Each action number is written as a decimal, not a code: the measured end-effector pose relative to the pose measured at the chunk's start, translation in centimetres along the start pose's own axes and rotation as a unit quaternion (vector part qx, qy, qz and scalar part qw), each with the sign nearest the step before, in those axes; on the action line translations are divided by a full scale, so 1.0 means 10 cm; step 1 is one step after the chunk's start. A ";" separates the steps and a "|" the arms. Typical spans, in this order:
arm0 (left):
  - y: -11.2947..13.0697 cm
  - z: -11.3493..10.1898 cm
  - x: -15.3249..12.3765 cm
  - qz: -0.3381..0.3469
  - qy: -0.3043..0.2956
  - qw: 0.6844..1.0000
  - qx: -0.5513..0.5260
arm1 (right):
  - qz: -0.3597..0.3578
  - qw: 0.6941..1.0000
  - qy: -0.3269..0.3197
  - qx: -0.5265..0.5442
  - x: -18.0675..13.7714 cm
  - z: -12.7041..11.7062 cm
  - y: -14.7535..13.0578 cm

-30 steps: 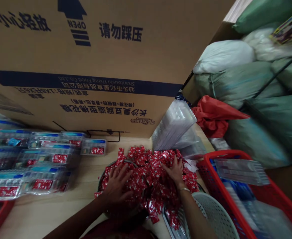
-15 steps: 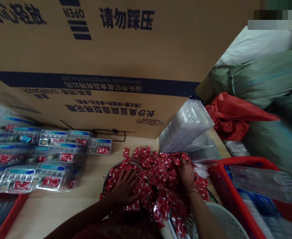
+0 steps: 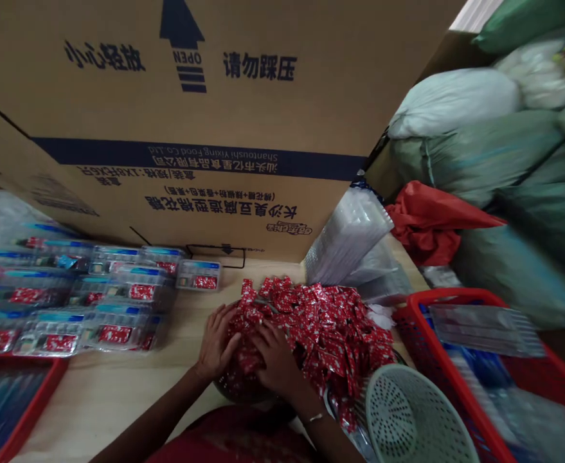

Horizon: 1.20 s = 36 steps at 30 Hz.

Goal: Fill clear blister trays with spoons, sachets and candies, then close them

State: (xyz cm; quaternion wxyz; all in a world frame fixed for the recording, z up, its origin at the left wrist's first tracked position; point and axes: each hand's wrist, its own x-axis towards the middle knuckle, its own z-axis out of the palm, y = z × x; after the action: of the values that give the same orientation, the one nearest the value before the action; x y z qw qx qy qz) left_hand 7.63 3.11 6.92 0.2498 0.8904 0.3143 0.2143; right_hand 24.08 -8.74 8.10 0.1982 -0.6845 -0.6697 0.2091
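Small red-and-white packets [image 3: 330, 315] lie in a big heap, some of them in a dark round basket [image 3: 236, 388] in front of me. My left hand [image 3: 217, 344] rests at the basket's left side, fingers stretched and thumb apart, touching packets. Opposite it, my right hand [image 3: 278, 360] lies over the packets with its fingers extended toward the left hand. Whatever lies beneath the right palm is hidden, and the packets between the hands are blurred. A pale green perforated basket [image 3: 436, 392] stands tilted at the right of the heap.
Clear plastic boxes [image 3: 113, 331] with red packets inside are stacked at the left. A large carton [image 3: 243, 116] walls off the back. Nested clear trays [image 3: 349, 231] stand behind the heap. Red crates [image 3: 460, 299] flank the work table [image 3: 166, 379]; sacks [image 3: 499, 148] pile at the right.
My right hand has moved left from the far right of the heap to the basket. My left hand has shifted to the basket's left side. The view has turned slightly right.
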 end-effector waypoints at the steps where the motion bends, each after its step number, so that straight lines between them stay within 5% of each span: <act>1: -0.03 -0.02 -0.06 -0.010 -0.009 1.000 0.028 | -0.021 1.000 -0.022 0.004 0.02 0.06 -0.02; 5: -0.14 0.16 -0.29 -0.012 -0.048 0.990 0.134 | -0.053 0.997 -0.061 -0.019 0.05 0.27 0.01; 11: -0.18 0.47 -0.33 0.005 -0.018 0.966 0.256 | -0.036 0.995 -0.049 -0.082 0.09 0.45 0.00; 22: 0.10 0.69 -0.14 -0.123 -0.001 0.977 0.172 | 0.008 0.997 -0.081 -0.001 0.21 0.39 0.09; 30: 0.09 0.35 -0.10 -0.088 0.057 0.991 0.084 | 0.001 1.000 -0.022 -0.018 0.10 0.24 -0.01; 36: -0.01 0.20 0.70 -0.180 0.065 0.981 -0.008 | 0.054 0.997 0.002 -0.047 0.16 0.19 0.03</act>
State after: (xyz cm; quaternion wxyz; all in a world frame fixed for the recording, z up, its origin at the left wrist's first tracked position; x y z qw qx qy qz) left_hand 13.66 7.23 6.89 0.2709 0.8013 0.4833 0.2257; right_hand 23.29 -7.13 6.36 0.1557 -0.7287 -0.6401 0.1869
